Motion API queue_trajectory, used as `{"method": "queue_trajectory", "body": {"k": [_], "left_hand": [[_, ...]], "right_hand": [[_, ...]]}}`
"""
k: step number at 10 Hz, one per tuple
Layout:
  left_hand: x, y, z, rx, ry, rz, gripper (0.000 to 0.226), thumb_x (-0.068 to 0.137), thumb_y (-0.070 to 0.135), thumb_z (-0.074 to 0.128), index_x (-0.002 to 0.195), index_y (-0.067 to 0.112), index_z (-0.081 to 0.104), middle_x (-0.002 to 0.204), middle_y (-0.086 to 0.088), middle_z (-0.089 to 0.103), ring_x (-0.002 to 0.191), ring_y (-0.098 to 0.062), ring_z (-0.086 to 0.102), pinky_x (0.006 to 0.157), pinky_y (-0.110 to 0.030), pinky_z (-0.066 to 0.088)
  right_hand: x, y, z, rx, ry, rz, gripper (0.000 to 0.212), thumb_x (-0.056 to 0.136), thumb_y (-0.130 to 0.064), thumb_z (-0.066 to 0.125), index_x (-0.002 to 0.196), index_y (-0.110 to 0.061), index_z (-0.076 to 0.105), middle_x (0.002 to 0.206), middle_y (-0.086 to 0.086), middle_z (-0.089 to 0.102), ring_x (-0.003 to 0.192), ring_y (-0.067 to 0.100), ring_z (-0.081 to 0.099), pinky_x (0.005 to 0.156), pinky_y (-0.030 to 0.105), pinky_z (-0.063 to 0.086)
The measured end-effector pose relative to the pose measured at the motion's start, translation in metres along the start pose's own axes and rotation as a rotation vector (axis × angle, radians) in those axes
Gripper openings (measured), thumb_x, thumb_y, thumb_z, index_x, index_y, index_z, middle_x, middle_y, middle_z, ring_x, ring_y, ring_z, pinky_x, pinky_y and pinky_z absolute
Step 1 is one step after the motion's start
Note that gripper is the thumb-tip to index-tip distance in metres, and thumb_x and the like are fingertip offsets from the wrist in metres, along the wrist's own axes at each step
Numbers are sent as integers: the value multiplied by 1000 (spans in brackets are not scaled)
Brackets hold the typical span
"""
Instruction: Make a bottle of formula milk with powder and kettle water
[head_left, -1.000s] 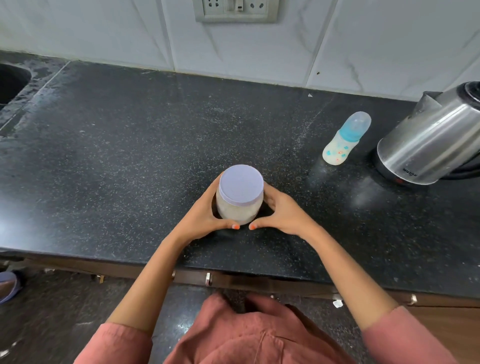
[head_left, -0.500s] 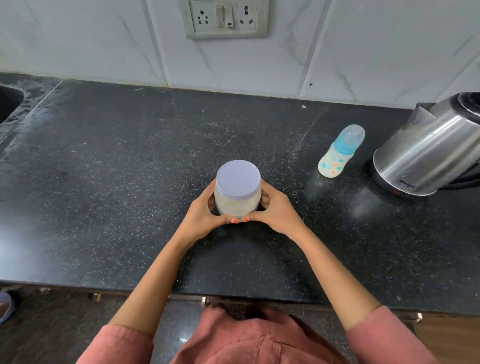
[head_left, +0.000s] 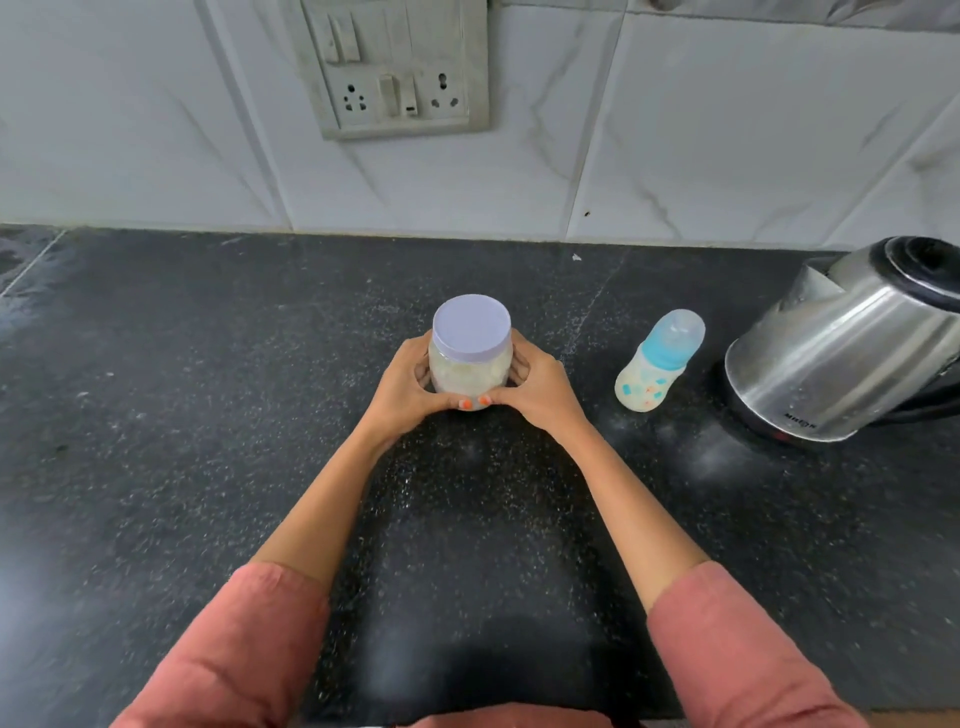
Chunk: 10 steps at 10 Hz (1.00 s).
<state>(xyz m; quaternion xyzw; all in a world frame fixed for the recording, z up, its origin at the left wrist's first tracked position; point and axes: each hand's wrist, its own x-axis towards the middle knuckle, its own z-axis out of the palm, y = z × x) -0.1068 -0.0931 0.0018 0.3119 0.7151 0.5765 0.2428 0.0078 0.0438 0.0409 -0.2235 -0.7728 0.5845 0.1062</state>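
A clear powder jar (head_left: 470, 364) with a pale lilac lid stands upright in the middle of the black counter (head_left: 208, 415), filled with white powder. My left hand (head_left: 405, 387) grips its left side and my right hand (head_left: 530, 387) grips its right side, thumbs meeting at the front. The lid is on. To the right stands a small baby bottle (head_left: 657, 371) with a blue collar and clear cap, apart from my hands. Further right sits a steel kettle (head_left: 852, 343) on its black base.
A white tiled wall rises behind the counter, with a switch and socket plate (head_left: 400, 78) above the jar. A seam in the counter runs at the far left (head_left: 31, 265). The counter's front edge lies just below my sleeves.
The view has tilted up and come closer. My hands have closed tighter round the jar, thumbs now touching, and the jar has slid a little further from the counter edge.
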Motion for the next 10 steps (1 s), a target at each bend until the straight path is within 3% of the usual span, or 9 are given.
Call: {"method": "queue_trajectory", "body": {"k": [1,3,4,5,6,7,8,9,10], "left_hand": [[12,-5,2,3,-1,-37,84,43,45,84,116,37,45,131,-5,47,122,-15,48,104,-37,41],[19,-13,5,-8,-18,-44,91,44,43,82,124,31,41,132,0,45,122,-11,46,102,-29,40],[20,-15,6,-12,-33,-39,95,46,43,83,129,29,38,137,0,43,126,-11,44,103,-30,40],[21,-18,5,11,-57,-32,97,48,45,84,131,31,35,141,-1,40,129,-12,41,106,-35,38],[20,-12,5,71,-89,-6,93,57,39,84,135,27,36,141,1,42,129,-11,41,106,-34,38],[16,-7,8,98,-83,30,92,62,29,81,140,23,31,140,3,42,128,-7,41,103,-22,36],[8,-5,7,144,-52,-1,92,70,22,79,144,21,24,146,3,36,133,-12,36,109,-29,31],[-4,-3,6,211,31,-9,88,79,22,71,147,17,15,154,-1,23,139,-15,25,114,-33,23],[-24,9,12,273,103,3,78,91,23,57,148,17,5,157,1,10,142,-13,15,115,-31,16]], "right_hand": [[11,3,-2,-2,13,5,82,67,8,73,138,-11,38,137,6,49,118,5,43,100,22,37],[16,13,-2,-1,19,14,80,65,5,76,135,-11,41,134,5,51,116,5,44,101,24,39],[16,14,-2,14,20,26,82,64,3,77,136,-10,40,132,2,51,117,6,43,103,27,38],[15,15,-2,25,7,41,82,66,6,75,137,-10,38,121,-8,48,117,3,42,100,21,37],[14,14,0,-28,18,33,78,67,3,75,135,-12,41,126,-3,52,116,4,44,102,24,38],[12,16,4,-92,71,9,70,68,3,73,131,-12,46,130,5,55,118,11,49,105,34,41],[1,12,5,-96,146,45,57,76,4,67,129,-6,50,129,10,57,120,18,53,104,34,42],[-13,11,4,-140,275,43,36,86,-6,60,122,-2,58,119,12,64,109,16,60,95,17,42],[-32,8,7,-199,357,41,30,94,-13,47,121,-3,59,122,11,62,112,16,58,91,15,39]]}}
